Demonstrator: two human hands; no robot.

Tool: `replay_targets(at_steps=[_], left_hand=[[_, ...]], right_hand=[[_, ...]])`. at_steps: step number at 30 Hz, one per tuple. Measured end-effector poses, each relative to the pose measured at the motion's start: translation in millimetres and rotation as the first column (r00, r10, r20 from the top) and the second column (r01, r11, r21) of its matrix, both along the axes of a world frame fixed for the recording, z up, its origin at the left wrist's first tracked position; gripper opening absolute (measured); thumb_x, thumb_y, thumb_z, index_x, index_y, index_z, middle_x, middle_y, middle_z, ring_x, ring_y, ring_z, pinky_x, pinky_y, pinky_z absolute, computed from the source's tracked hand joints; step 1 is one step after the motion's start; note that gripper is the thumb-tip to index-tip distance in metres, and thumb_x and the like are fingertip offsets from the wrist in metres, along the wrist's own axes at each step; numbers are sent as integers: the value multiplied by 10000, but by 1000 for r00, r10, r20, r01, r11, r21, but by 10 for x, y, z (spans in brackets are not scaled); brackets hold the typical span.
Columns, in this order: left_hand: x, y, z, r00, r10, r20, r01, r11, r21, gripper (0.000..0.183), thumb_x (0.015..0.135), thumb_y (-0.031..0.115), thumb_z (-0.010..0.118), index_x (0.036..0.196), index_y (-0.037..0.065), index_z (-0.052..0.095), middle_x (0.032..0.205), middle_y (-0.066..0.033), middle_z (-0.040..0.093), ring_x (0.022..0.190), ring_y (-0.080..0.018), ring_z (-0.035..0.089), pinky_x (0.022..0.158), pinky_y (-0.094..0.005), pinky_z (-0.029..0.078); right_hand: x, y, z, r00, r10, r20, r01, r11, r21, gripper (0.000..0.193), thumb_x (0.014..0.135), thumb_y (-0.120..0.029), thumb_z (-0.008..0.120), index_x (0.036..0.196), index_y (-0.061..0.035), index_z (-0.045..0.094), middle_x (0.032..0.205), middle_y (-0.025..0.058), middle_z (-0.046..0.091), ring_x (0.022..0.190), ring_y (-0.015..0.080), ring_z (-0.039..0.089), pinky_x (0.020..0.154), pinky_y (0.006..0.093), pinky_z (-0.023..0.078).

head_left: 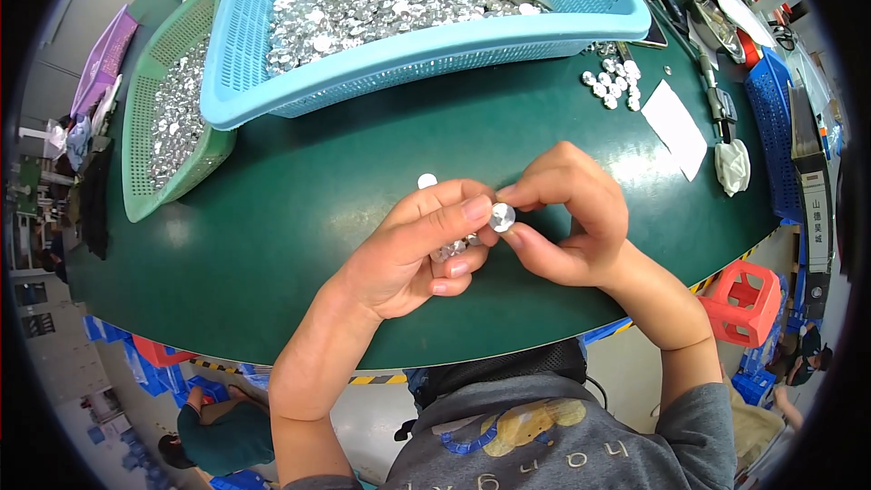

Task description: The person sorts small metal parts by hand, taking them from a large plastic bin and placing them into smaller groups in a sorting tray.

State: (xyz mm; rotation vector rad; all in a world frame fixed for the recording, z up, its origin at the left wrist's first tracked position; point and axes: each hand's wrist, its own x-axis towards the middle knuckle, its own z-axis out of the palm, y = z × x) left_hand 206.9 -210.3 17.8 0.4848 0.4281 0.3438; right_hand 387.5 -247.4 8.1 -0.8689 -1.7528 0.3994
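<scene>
Both hands meet over the near middle of the green desk [299,209]. A small round silver disc [503,216] sits between them, pinched by the left hand [408,254] thumb tip and the right hand [572,218] thumb and forefinger; both grips closed on it, held just above the desk. Left hand also cups a few more silver pieces [454,247] under its curled fingers. One loose silver piece [427,181] lies on the desk just beyond the left hand. Far side: large blue basket [426,50] heaped with shiny silver pieces, a sheet of paper on top. Left of it, a green basket [145,136] holding fewer of the same. Far right: small cluster of silver pieces [614,83], a white paper slip [676,127] near it, a crumpled white glove [733,166] at the desk's right edge. Red stool [742,302] below the desk edge, near right.
</scene>
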Motion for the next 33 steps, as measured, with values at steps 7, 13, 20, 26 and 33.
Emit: replay_targets(at_steps=[7,13,20,26,33], left_hand=[[-32,56,-11,986,166,-31,-166,986,-4,180,858,194,536,929,31,506,800,-21,482,561,-46,403,395,-149,308],[-178,243,-8,886,462,22,-462,887,-15,153,793,118,508,900,9,517,895,-118,559,634,-143,533,448,-224,426],[-161,221,-67,897,441,0,-440,895,-76,156,779,106,492,901,11,515,852,-104,545,625,-160,532,459,-254,444],[-118,170,-81,913,395,-103,-393,919,37,130,796,129,539,892,45,513,796,-54,517,589,-100,471,423,-209,347],[-115,197,-48,906,422,-43,-422,907,0,135,813,144,509,884,29,514,801,-59,513,579,-101,451,430,-205,343]], right_hand=[[-41,32,-37,983,-142,113,148,988,-45,292,625,-43,672,909,-47,608,688,53,542,591,189,527,514,293,407],[-158,-14,-141,931,28,363,46,980,-196,223,616,-96,672,823,-102,589,722,24,500,659,209,519,555,337,390],[-249,-11,-172,873,20,487,71,983,-169,246,585,-106,695,810,-112,594,750,14,510,674,192,516,565,323,375],[-201,4,-190,954,7,299,34,991,-132,213,595,-157,707,757,-115,575,723,7,472,669,185,495,568,327,365],[-265,0,-157,876,33,481,50,986,-159,210,593,-181,711,736,-113,573,726,8,468,679,182,493,576,323,362]])
